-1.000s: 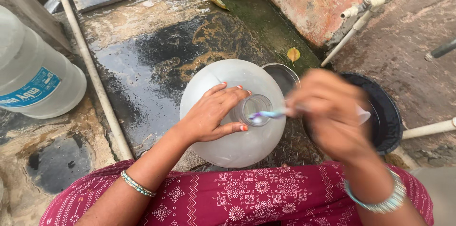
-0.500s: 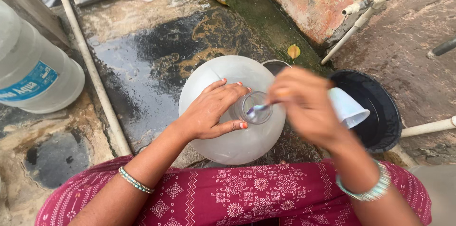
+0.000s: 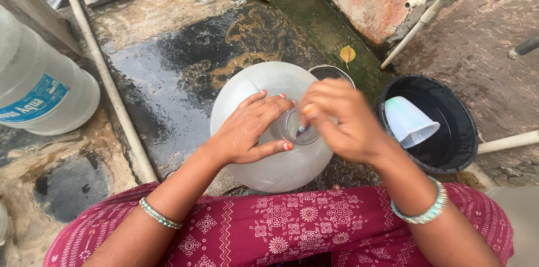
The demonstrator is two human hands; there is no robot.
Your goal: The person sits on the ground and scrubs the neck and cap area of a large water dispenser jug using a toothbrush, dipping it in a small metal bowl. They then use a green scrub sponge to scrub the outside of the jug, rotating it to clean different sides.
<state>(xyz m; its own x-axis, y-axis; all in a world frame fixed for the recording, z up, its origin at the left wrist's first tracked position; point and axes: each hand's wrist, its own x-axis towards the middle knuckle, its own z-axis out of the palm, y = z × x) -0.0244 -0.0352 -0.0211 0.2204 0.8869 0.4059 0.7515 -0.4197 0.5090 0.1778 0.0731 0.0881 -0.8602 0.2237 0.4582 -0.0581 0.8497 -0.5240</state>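
Hands [image 3: 247, 129] [image 3: 342, 121] at clear jug [image 3: 264, 132] neck.

Soft even daylight, sharp, slight edge distortion.

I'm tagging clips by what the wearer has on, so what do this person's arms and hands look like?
Both forearms are bare, with no sleeves in view. The left wrist carries a thin beaded bangle in teal and pale tones. The right wrist carries a broader turquoise bangle. The nails of the left hand are painted orange-red; those of the right hand look the same. No rings show.
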